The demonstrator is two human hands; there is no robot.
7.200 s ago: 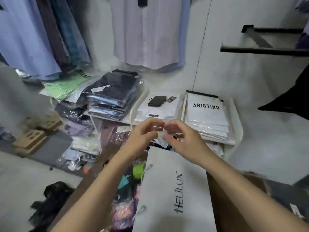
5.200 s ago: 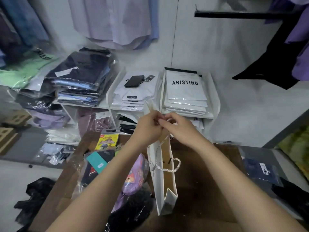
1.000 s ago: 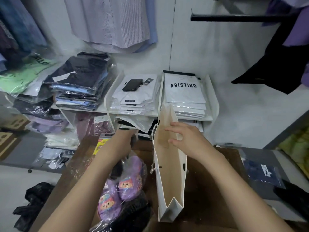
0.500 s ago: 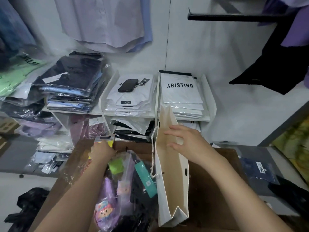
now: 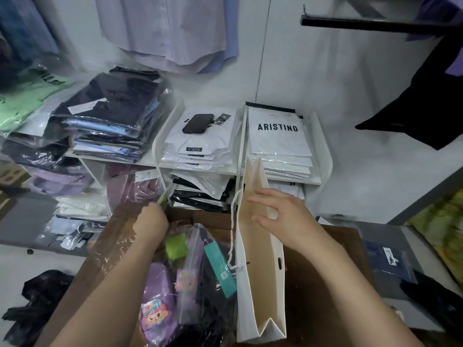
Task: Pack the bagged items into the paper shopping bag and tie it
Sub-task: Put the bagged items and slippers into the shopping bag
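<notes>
Step in hand, as judged: lifting the first bagged item toward the paper shopping bag (image 5: 260, 284), which stands upright on the brown bench (image 5: 323, 271), mouth open, interior bare.

Right hand (image 5: 285, 219) sits at the bag's mouth, fingers (image 5: 260, 196) spread apart, propping the far wall open without clamping it.

Left hand (image 5: 151, 222) is closed on the top edge of the clear plastic packet (image 5: 190, 266), just left of the bag.

To do well: keep the mouth wide, raise the packet clear of the rim, feed it in narrow edge first so the soft plastic does not snag the rope handle (image 5: 233, 236).

Bag: white outside, cream inside, tall and narrow, bottom gusset folded, cord hanging down its left wall.
</notes>
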